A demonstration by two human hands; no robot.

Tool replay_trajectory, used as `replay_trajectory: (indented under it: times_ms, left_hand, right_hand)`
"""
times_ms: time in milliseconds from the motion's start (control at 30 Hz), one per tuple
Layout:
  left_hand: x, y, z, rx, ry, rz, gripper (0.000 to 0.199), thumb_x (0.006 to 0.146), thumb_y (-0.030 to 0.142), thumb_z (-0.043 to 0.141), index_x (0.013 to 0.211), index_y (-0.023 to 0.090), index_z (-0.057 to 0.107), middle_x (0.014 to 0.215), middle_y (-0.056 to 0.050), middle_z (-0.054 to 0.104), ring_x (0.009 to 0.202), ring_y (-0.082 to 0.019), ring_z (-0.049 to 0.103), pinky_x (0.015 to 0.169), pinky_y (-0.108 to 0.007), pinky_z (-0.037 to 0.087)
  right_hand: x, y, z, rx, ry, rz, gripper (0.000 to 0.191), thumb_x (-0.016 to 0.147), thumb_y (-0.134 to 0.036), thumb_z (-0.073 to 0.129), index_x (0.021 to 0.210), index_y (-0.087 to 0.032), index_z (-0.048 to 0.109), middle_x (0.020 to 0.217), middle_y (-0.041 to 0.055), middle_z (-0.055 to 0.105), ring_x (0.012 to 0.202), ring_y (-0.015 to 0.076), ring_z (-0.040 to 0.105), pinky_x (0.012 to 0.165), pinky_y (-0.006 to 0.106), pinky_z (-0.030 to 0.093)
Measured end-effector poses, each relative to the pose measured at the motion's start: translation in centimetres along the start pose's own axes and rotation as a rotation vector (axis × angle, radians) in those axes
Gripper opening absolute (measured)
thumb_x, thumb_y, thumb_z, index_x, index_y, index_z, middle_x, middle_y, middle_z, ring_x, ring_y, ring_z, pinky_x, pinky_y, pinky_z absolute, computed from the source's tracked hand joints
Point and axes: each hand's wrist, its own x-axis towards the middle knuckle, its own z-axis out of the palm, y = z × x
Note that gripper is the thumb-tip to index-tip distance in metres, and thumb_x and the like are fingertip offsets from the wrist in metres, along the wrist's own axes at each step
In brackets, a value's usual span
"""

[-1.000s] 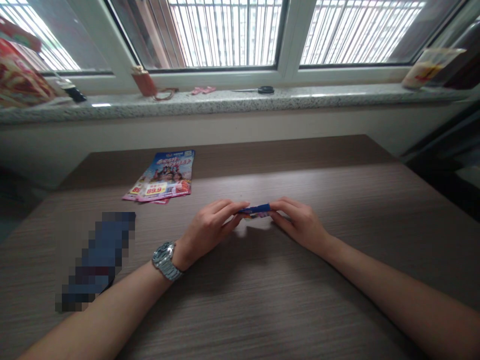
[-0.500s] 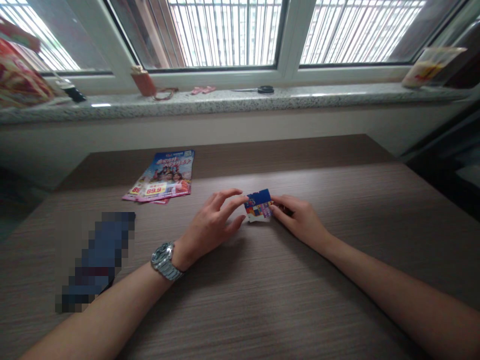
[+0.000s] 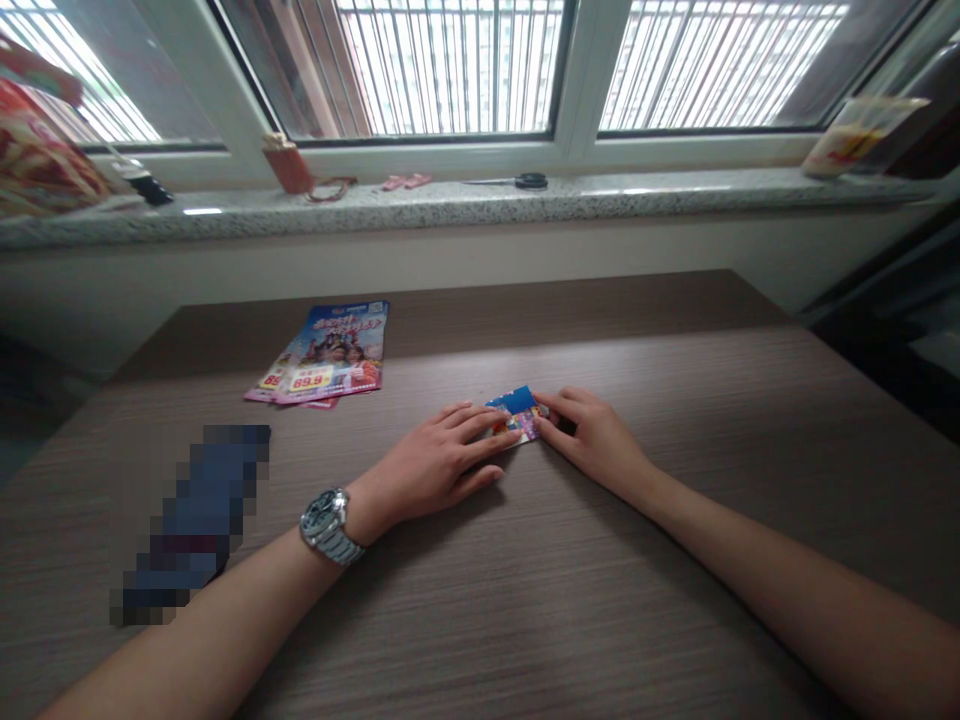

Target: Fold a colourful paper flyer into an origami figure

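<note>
A small folded piece of colourful paper (image 3: 520, 401), blue at the top with a bright printed pattern below, lies near the middle of the table. My left hand (image 3: 442, 455), with a metal watch at its wrist, rests palm down with fingers spread, the fingertips lying over the paper's left and lower part. From the right, my right hand (image 3: 592, 430) pinches the paper's right edge between thumb and forefinger. The fingers of my left hand hide part of the print.
Printed leaflets (image 3: 337, 350) lie stacked at the back left of the brown table (image 3: 480, 620). A blurred-out dark blue object (image 3: 202, 520) is beside my left forearm. Scissors (image 3: 529, 181), pink pieces (image 3: 407, 182) and an orange-red case (image 3: 287, 165) sit on the windowsill.
My left hand has come down and right, its fingers flattening onto the paper. The paper now lies lower and flatter on the table, while my right hand keeps its pinch.
</note>
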Motion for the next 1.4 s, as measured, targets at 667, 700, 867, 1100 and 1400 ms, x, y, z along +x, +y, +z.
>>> replay_trajectory:
  times_ms: [667, 700, 867, 1100, 1400]
  left_hand:
    - [0.1, -0.1, 0.1, -0.02, 0.016, 0.002, 0.047, 0.105, 0.04, 0.049, 0.151, 0.03, 0.046, 0.151, -0.008, 0.053, 0.139, -0.026, 0.049, 0.121, -0.051, 0.035]
    - [0.1, 0.0, 0.1, -0.019, 0.025, 0.001, 0.046, 0.105, 0.04, 0.049, 0.15, 0.029, 0.048, 0.15, -0.008, 0.054, 0.139, -0.025, 0.05, 0.122, -0.051, 0.034]
    - [0.1, 0.0, -0.1, -0.006, 0.036, -0.024, 0.043, 0.105, 0.04, 0.05, 0.147, 0.029, 0.052, 0.151, -0.007, 0.054, 0.141, -0.025, 0.048, 0.123, -0.051, 0.032]
    - [0.0, -0.2, -0.3, 0.055, 0.063, -0.079, 0.039, 0.104, 0.04, 0.05, 0.141, 0.028, 0.058, 0.152, -0.008, 0.052, 0.143, -0.027, 0.046, 0.123, -0.052, 0.032]
    - [0.0, -0.1, -0.3, 0.101, 0.119, -0.199, 0.038, 0.103, 0.04, 0.051, 0.136, 0.023, 0.062, 0.142, -0.012, 0.058, 0.129, -0.03, 0.056, 0.114, -0.053, 0.041]
  right_hand:
    - [-0.2, 0.8, 0.6, -0.143, 0.045, -0.212, 0.024, 0.097, -0.022, 0.062, 0.118, -0.023, 0.074, 0.116, 0.0121, 0.063, 0.095, 0.0257, 0.055, 0.087, 0.046, 0.052]
    - [-0.2, 0.7, 0.6, -0.142, 0.042, -0.21, 0.024, 0.097, -0.023, 0.062, 0.117, -0.022, 0.074, 0.116, 0.0121, 0.063, 0.095, 0.0258, 0.055, 0.087, 0.046, 0.052]
    - [-0.2, 0.3, 0.4, -0.129, 0.027, -0.191, 0.024, 0.097, -0.025, 0.062, 0.117, -0.021, 0.074, 0.116, 0.0122, 0.063, 0.097, 0.026, 0.056, 0.09, 0.047, 0.051]
    - [-0.3, 0.2, 0.0, -0.137, 0.043, -0.19, 0.02, 0.096, -0.025, 0.064, 0.112, -0.022, 0.075, 0.119, 0.0116, 0.064, 0.099, 0.0267, 0.056, 0.091, 0.048, 0.052]
    - [-0.3, 0.1, -0.4, -0.093, -0.012, -0.327, 0.018, 0.098, -0.024, 0.061, 0.106, -0.022, 0.076, 0.125, 0.0107, 0.067, 0.109, 0.0275, 0.056, 0.095, 0.048, 0.053]
